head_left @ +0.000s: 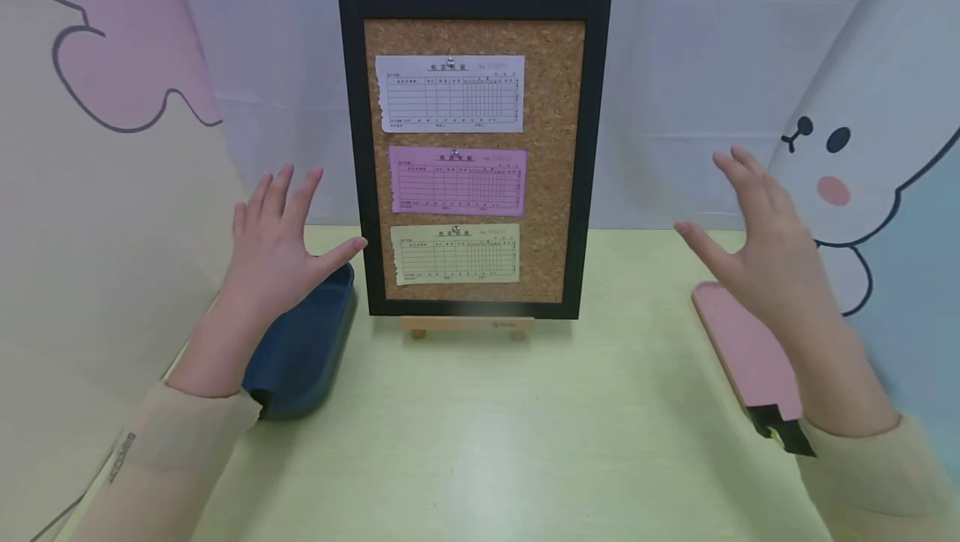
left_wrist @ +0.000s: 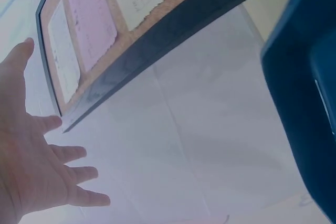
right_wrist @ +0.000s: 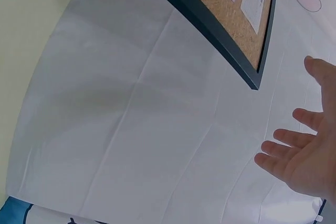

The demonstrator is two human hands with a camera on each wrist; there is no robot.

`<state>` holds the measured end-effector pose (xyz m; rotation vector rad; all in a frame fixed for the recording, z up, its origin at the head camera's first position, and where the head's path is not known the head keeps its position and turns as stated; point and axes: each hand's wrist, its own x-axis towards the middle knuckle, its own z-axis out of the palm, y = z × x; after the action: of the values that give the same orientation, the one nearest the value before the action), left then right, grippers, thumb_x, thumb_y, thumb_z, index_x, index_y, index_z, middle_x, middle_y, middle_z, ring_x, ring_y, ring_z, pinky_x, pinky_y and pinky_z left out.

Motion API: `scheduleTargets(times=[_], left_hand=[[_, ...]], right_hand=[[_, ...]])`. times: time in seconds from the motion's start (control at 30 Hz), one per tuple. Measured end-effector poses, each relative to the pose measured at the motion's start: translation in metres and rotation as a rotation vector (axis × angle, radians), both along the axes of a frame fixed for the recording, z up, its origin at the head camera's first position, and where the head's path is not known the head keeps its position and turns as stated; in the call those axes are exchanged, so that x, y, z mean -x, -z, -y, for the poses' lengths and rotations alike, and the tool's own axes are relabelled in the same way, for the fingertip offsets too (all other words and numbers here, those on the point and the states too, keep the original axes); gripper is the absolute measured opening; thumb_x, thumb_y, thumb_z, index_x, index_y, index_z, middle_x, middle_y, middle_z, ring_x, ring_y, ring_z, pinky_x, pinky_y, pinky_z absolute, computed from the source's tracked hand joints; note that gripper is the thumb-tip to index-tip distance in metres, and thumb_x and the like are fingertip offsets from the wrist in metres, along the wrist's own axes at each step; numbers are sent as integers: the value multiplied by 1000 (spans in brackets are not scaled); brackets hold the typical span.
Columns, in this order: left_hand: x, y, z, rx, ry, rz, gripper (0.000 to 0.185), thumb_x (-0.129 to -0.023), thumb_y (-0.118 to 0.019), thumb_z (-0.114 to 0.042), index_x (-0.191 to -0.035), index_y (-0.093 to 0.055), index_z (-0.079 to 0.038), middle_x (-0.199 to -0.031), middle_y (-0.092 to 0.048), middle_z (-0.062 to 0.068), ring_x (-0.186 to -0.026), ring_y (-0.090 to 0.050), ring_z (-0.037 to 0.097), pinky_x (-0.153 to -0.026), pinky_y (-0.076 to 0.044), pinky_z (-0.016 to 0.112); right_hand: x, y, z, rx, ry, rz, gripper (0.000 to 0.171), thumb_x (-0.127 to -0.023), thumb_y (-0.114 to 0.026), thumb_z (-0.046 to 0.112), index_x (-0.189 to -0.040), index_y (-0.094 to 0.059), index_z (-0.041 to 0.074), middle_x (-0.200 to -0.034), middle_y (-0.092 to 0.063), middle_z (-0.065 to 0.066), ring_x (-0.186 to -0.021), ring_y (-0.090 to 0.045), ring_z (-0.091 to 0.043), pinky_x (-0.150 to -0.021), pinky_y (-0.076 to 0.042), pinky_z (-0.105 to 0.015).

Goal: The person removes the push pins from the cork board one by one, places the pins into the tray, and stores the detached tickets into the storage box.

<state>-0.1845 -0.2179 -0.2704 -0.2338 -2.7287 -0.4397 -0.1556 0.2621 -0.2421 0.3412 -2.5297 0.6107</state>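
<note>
A black-framed cork board [head_left: 551,192] stands upright on a small wooden easel [head_left: 465,323] in the middle of the head view. Pinned to it, one above another, are a white receipt slip [head_left: 450,100], a pink one [head_left: 459,183] and a yellow one [head_left: 456,254], each with a pin at its top. My left hand [head_left: 273,250] is raised to the left of the board, fingers spread, holding nothing. On the other side my right hand [head_left: 772,250] is lifted well away from the board, its fingers straight and its thumb apart, holding nothing.
A dark blue tray [head_left: 300,350] lies on the table below my left hand. Under my right hand lies a pink tray [head_left: 738,342] with black tape at its near end. White cloth [head_left: 675,108] hangs behind the board; cartoon-printed panels flank the table.
</note>
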Motion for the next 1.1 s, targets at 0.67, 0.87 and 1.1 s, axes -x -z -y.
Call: scheduleTargets(times=[0.67,0.87,1.1], left_hand=[[47,-43,-30,-340,20,-45,83,-84,-53,-64,-150,-19,-26,-158,-8,2,-144,-7,24,-113,-11,55],[63,-55,-36,-403,20,-5,84,-84,-54,-63,-150,-19,-26,-157,-12,-3,-144,-9,18,-114,-15,49],[83,-67,-44,-449,6,39,83,-85,-52,-62,-150,-18,-24,-156,-15,-3,-143,-13,14,-115,-18,40]], right_hand=[[52,-59,69,107,-133,-486,45,-84,-72,20,-125,-59,6,-122,-64,-8,-102,-65,-30,-93,-48,-33],[70,-68,93,118,-221,-517,41,-86,-70,23,-121,-62,3,-118,-66,-8,-103,-64,-22,-89,-50,-30],[94,-78,122,198,-293,-479,38,-86,-70,23,-115,-63,0,-112,-67,-8,-100,-63,-15,-84,-51,-25]])
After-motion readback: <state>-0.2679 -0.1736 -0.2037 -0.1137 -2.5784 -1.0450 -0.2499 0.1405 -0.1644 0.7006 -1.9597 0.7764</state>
